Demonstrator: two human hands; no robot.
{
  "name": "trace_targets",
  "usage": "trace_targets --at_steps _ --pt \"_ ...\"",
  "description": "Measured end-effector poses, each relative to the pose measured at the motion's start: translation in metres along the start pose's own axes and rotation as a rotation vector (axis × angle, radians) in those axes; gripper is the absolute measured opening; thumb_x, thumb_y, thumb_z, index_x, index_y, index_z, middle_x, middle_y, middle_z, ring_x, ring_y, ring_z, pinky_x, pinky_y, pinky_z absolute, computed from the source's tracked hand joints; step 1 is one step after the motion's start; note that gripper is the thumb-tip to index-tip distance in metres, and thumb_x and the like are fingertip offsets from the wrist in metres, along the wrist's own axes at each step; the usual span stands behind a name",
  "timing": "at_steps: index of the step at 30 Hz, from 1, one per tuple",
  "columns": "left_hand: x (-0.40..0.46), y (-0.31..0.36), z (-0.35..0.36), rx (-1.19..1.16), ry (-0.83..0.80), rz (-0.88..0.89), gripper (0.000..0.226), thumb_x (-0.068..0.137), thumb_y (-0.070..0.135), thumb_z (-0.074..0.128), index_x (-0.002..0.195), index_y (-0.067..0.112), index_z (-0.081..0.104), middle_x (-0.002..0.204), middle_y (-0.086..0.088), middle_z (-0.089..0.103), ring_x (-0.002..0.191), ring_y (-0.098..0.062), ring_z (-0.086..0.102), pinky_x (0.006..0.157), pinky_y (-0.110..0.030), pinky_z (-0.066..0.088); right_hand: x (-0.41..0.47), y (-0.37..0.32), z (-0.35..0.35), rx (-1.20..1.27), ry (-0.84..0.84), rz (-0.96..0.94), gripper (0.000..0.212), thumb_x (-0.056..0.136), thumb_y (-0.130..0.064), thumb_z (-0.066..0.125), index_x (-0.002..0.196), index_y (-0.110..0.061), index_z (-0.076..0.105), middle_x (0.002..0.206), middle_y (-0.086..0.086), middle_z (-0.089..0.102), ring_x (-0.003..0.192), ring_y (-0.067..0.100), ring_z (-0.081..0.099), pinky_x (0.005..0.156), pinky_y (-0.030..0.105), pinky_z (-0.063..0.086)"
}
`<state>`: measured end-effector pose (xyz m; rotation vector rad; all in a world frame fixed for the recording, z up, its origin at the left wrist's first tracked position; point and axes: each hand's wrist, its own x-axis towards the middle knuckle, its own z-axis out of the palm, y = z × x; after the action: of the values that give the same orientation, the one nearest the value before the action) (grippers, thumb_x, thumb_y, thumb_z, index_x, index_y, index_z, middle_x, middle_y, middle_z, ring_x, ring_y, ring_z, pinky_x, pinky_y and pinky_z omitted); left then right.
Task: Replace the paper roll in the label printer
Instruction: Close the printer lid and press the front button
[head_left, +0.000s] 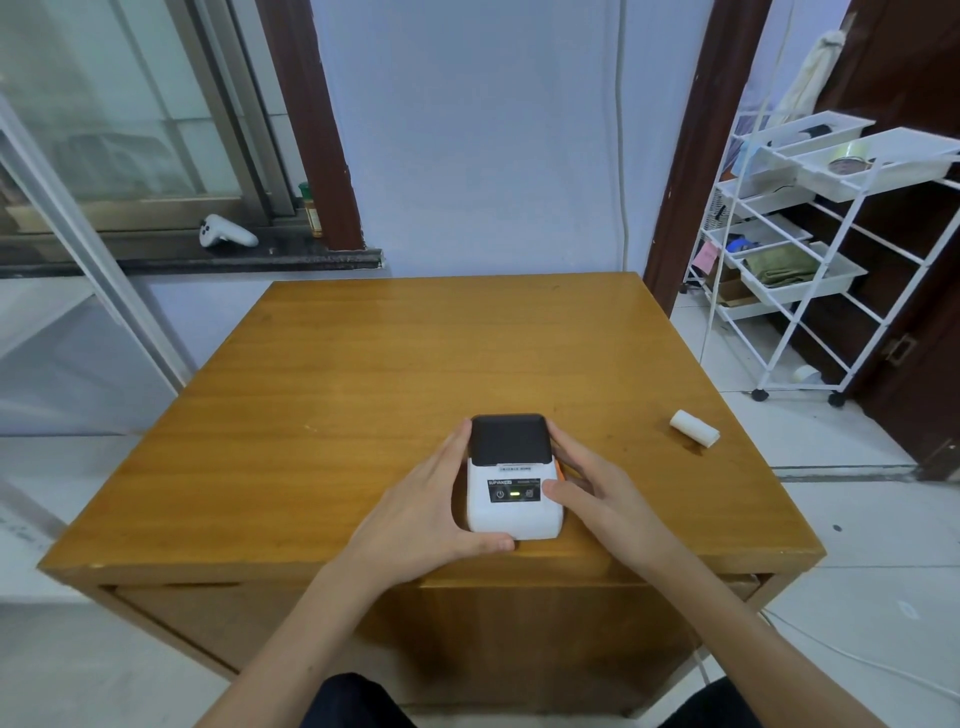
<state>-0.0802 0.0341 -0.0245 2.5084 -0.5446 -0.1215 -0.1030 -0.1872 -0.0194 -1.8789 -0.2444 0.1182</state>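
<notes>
A small white label printer (511, 480) with a black lid and a lit green light sits near the front edge of a wooden table (363, 374). Its lid is down. My left hand (431, 512) cups the printer's left side, thumb along its front corner. My right hand (587, 486) rests against the right side, thumb on the top panel, fingers by the orange side part. A white paper roll (694, 427) lies on its side on the table, off to the right and apart from both hands.
A white wire shelf cart (810, 249) with trays stands on the floor to the right. A white controller (224, 232) lies on the window ledge at the back left. A white cable (831, 649) runs over the floor at the lower right.
</notes>
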Motion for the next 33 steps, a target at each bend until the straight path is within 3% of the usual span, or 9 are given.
trace_targets --at_steps 5,11,16,18,21,24,26,29,33 --pt "-0.0006 0.0018 -0.0012 0.007 0.000 -0.008 0.130 0.061 0.073 0.074 0.152 0.036 -0.011 0.160 0.019 0.005 0.144 -0.004 0.018 0.108 -0.025 0.024 -0.0012 -0.0010 0.0006 -0.013 0.005 0.000 0.061 0.095 -0.021 0.058 0.139 -0.045 0.024 0.130 -0.034 0.045 0.123 -0.018 0.042 0.105 0.018 0.042" --pt "-0.0013 0.0031 -0.0021 0.006 -0.009 -0.008 0.130 0.061 0.073 0.073 0.152 0.036 -0.011 0.161 0.018 0.005 0.144 -0.005 0.018 0.110 -0.028 0.025 -0.0008 -0.0045 0.0027 -0.046 0.022 0.012 0.066 0.091 -0.020 0.063 0.133 -0.053 0.025 0.123 -0.038 0.044 0.129 -0.001 0.046 0.107 0.033 0.044" --pt "-0.0015 0.0036 -0.0026 0.003 -0.011 -0.012 0.129 0.061 0.073 0.073 0.152 0.037 -0.011 0.160 0.020 0.005 0.144 -0.004 0.017 0.111 -0.028 0.024 -0.0002 -0.0060 0.0041 -0.063 0.029 0.025 0.071 0.090 -0.019 0.064 0.143 -0.042 0.023 0.127 -0.032 0.045 0.132 -0.001 0.041 0.111 0.034 0.040" --pt "-0.0015 0.0042 -0.0027 0.007 -0.009 -0.011 0.129 0.061 0.072 0.074 0.152 0.036 -0.011 0.160 0.020 0.005 0.144 -0.004 0.017 0.110 -0.028 0.024 0.0003 -0.0052 0.0038 -0.066 0.031 0.033 0.071 0.090 -0.020 0.064 0.143 -0.043 0.024 0.127 -0.032 0.045 0.128 -0.005 0.043 0.109 0.030 0.040" --pt "-0.0010 0.0048 -0.0030 0.016 -0.007 -0.011 0.129 0.062 0.072 0.074 0.152 0.036 -0.011 0.161 0.019 0.005 0.144 -0.004 0.017 0.110 -0.027 0.024 0.0009 -0.0044 0.0036 -0.092 0.028 0.036 0.066 0.090 -0.020 0.064 0.130 -0.054 0.025 0.121 -0.041 0.042 0.115 -0.025 0.041 0.099 0.013 0.040" --pt "-0.0011 0.0046 -0.0032 0.014 -0.009 -0.010 0.130 0.061 0.073 0.073 0.152 0.037 -0.012 0.161 0.019 0.004 0.144 -0.004 0.016 0.111 -0.027 0.023 0.0022 -0.0038 0.0036 -0.093 0.034 0.052 0.066 0.090 -0.021 0.065 0.134 -0.049 0.025 0.121 -0.041 0.042 0.111 -0.031 0.038 0.093 0.007 0.040" --pt "-0.0014 0.0042 -0.0032 0.008 -0.009 -0.010 0.130 0.061 0.074 0.073 0.152 0.037 -0.012 0.161 0.019 0.004 0.144 -0.004 0.016 0.112 -0.028 0.024 0.0025 -0.0031 0.0047 -0.096 0.043 0.062 0.068 0.089 -0.022 0.066 0.138 -0.045 0.024 0.122 -0.040 0.042 0.113 -0.027 0.041 0.094 0.006 0.040" --pt "-0.0018 0.0038 -0.0027 0.006 -0.007 -0.009 0.129 0.061 0.074 0.073 0.152 0.037 -0.011 0.161 0.020 0.004 0.144 -0.004 0.016 0.111 -0.028 0.024 0.0040 -0.0010 0.0062 -0.112 0.064 0.069 0.076 0.087 -0.025 0.067 0.148 -0.034 0.023 0.134 -0.023 0.044 0.125 -0.007 0.041 0.094 0.011 0.039" --pt "-0.0014 0.0033 -0.0025 0.004 -0.003 -0.003 0.129 0.060 0.074 0.073 0.152 0.038 -0.011 0.160 0.020 0.004 0.144 -0.003 0.016 0.111 -0.028 0.025 0.0081 0.0016 0.0077 -0.086 0.073 0.085 0.077 0.085 -0.025 0.069 0.147 -0.033 0.024 0.140 -0.015 0.041 0.122 -0.006 0.041 0.083 0.007 0.039"
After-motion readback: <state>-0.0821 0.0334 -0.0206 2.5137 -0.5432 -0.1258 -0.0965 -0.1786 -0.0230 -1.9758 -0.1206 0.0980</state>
